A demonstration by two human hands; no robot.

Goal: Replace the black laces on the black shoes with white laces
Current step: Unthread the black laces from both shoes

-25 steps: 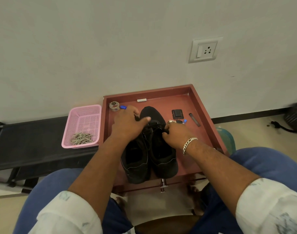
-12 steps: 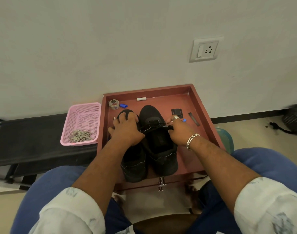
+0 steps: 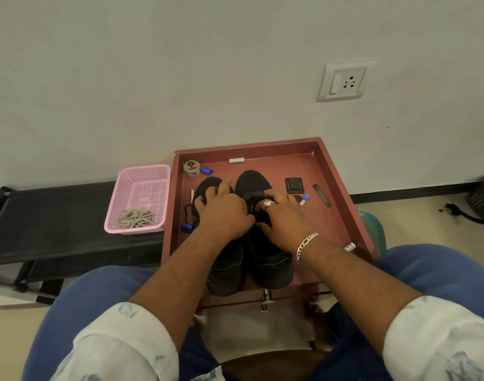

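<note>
Two black shoes stand side by side in a red-brown tray [image 3: 342, 193], toes toward the wall. My left hand [image 3: 224, 213] lies palm down on the left shoe [image 3: 227, 273], its fingers spread toward the toe. My right hand [image 3: 282, 218] rests on the right shoe [image 3: 253, 180], fingertips on the strap across the tongue and thumb by the opening. A loop of black lace [image 3: 188, 211] sticks out to the left of the left shoe. The white laces [image 3: 136, 217] lie bunched in a pink basket [image 3: 141, 185] left of the tray.
In the tray lie a tape roll [image 3: 191, 168], a blue cap [image 3: 207, 170], a white tube [image 3: 236, 160], a black holder [image 3: 293, 185] and a black stick [image 3: 322, 195]. The basket sits on a black bench [image 3: 56, 215]. The wall is close behind.
My left hand has moved from the right shoe's tongue onto the left shoe. My right hand has slid forward over the right shoe toward its strap.
</note>
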